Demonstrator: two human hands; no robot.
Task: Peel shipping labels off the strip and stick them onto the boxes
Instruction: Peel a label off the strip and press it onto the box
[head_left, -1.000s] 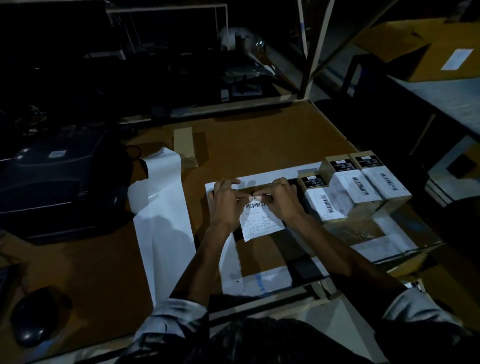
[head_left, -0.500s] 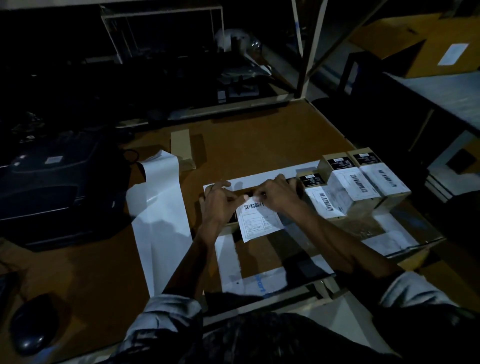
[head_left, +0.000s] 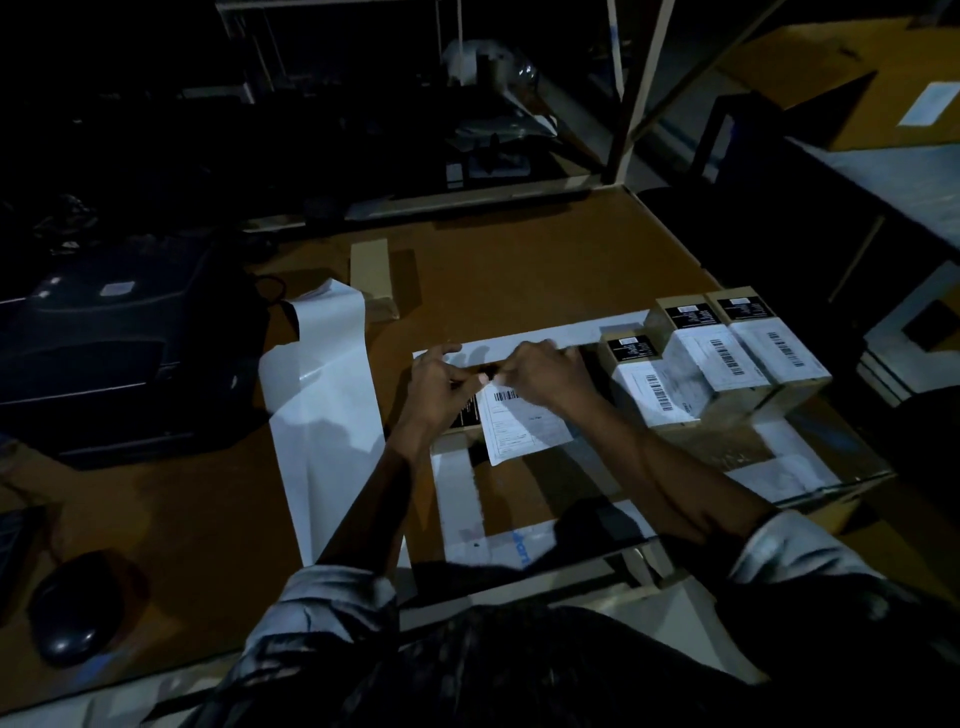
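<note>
A white shipping label (head_left: 524, 428) with a barcode lies over a small box (head_left: 464, 415) at the middle of the table. My left hand (head_left: 441, 384) and my right hand (head_left: 545, 374) meet at the label's top edge, fingers curled and pinching it. The label's lower part hangs past the box. The box is mostly hidden under hands and label. Three labelled boxes (head_left: 719, 358) stand in a row just to the right. A long white backing strip (head_left: 327, 415) runs from the printer down the table on the left.
A dark label printer (head_left: 114, 343) sits at the left. A mouse (head_left: 72, 608) lies near the front left edge. A flat cardboard piece (head_left: 371, 275) rests behind the strip. White tape outlines (head_left: 457, 499) mark the brown tabletop. Shelving and large cartons stand behind and right.
Both hands stayed at the label's top edge and shifted slightly away from me; the label now lies a little flatter over the box.
</note>
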